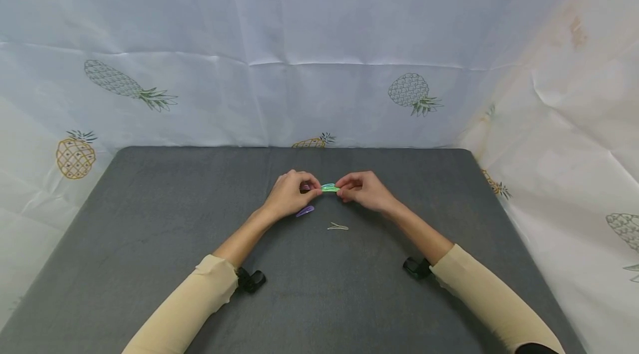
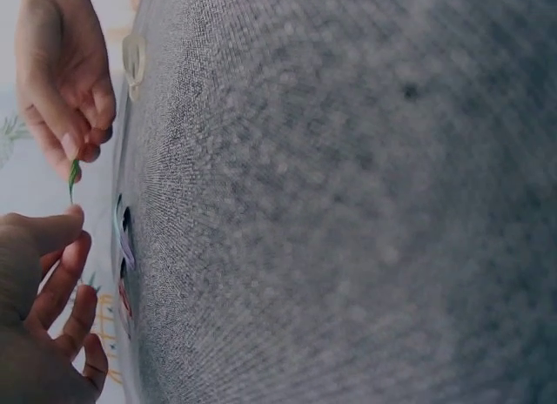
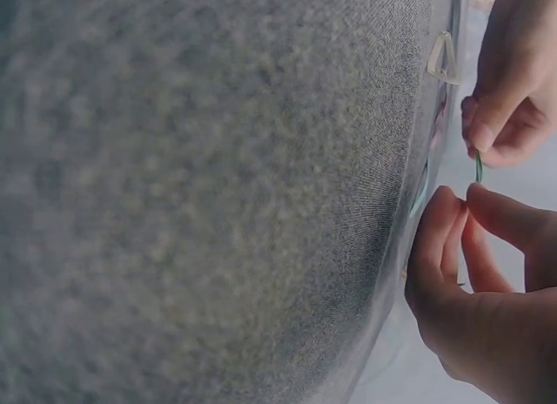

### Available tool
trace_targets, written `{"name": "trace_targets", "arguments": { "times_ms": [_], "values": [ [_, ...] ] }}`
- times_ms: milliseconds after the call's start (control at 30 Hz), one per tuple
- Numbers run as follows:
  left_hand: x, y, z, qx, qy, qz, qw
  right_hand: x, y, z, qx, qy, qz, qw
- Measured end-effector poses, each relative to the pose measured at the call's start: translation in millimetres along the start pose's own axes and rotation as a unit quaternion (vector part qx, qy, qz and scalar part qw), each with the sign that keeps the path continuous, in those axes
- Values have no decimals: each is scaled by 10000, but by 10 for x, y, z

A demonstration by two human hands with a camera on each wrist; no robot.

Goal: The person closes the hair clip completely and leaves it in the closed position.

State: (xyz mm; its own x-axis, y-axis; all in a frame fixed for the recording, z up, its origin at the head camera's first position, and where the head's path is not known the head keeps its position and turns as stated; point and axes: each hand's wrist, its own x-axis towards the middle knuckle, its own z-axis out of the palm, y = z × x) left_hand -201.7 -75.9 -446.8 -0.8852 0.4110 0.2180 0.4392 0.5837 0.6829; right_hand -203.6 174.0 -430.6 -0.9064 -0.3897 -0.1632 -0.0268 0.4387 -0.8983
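A green snap hair clip (image 1: 330, 190) is stretched between both hands just above the table. My left hand (image 1: 291, 193) pinches one end of it between thumb and index finger. At the other end, the thumb and fingers of my right hand (image 1: 366, 190) hold it. The left wrist view shows the green clip (image 2: 73, 176) as a thin strip joining the two sets of fingertips. Beneath lies a teal clip (image 3: 419, 191) on the tabletop. A reddish clip (image 2: 124, 299) is partly covered by my left hand in the head view.
A purple clip (image 1: 305, 211) rests on the dark grey table (image 1: 199, 204) by my left wrist. Nearer to me lies a cream clip (image 1: 338, 226), its arms spread apart. A white pineapple-print cloth (image 1: 319, 99) hangs behind the table's far edge.
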Motion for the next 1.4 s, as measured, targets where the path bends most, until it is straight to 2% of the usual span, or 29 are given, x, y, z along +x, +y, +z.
{"name": "trace_targets", "arguments": {
  "times_ms": [333, 633, 1067, 1400],
  "values": [
    [1, 10, -30, 163, -156, -25, 9997, 45, 16, 14, -212, -176, -175, 9995],
    [18, 9, -18, 304, -236, -135, 9992, 73, -5, 31, -253, -159, -22, 9996],
    [31, 26, -32, 392, -301, -252, 9985, 100, 17, 39, -395, -230, -179, 9988],
    [43, 28, -46, 427, -440, -485, 9969, 114, 9, 57, -465, -225, -164, 9985]
  ]
}}
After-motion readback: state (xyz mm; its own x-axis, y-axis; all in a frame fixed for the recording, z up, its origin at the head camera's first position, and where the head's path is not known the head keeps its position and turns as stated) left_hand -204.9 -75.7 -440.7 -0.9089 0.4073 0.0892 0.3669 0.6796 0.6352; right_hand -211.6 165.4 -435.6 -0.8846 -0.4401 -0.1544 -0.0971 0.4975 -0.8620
